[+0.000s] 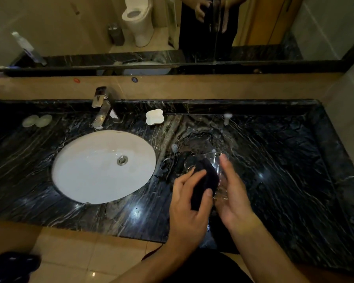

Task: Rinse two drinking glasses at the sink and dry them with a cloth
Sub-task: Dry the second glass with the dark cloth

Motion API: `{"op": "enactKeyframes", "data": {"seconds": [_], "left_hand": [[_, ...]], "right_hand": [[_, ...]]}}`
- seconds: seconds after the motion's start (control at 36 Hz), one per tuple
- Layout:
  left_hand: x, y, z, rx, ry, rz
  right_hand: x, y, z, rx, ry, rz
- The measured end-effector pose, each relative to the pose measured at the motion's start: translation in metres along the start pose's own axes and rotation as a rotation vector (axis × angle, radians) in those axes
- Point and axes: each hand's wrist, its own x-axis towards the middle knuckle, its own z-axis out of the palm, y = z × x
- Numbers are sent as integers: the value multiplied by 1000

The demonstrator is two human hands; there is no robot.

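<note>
— Where is the glass (218, 170) now, and which way does it lie?

— Above the tabletop (284, 170), right of the sink (86, 180). My right hand (232, 193) cradles it from the right side, fingers laid along the wall and loosely curved. Its long axis tilts away from me; the mouth seems to point up and slightly left, though clear glass on dark marble makes that hard to read.

— And your other grip?

— My left hand (189, 203) is closed on the dark cloth (204, 184), thumb and fingers pinching it, and the cloth's upper end touches the glass on its left side, near the mouth.

— So what does the next move turn on?

— The cloth lies left of the glass, the mouth faces that way, so I judge the left hand is nearer to push it inside. I cannot spot the second glass.
</note>
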Motion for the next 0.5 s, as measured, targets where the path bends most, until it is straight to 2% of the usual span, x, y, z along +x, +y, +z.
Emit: {"op": "enactKeyframes", "data": {"seconds": [0.08,0.19,0.33,0.39,0.44,0.5], "left_hand": [[6,2,-1,-43,6,-11],[27,12,-3,-164,42,-191],[50,14,-3,-425,95,-516],[57,14,0,-497,106,-618],[57,15,3,-450,123,-592],[53,13,6,-335,116,-488]], "right_hand": [[-3,3,-4,-35,-96,19],[-4,6,-3,-35,-210,125],[3,-1,-5,-64,-214,156],[4,2,-5,-73,-163,122],[4,3,-3,-140,-80,72],[3,0,0,-236,-47,47]]}}
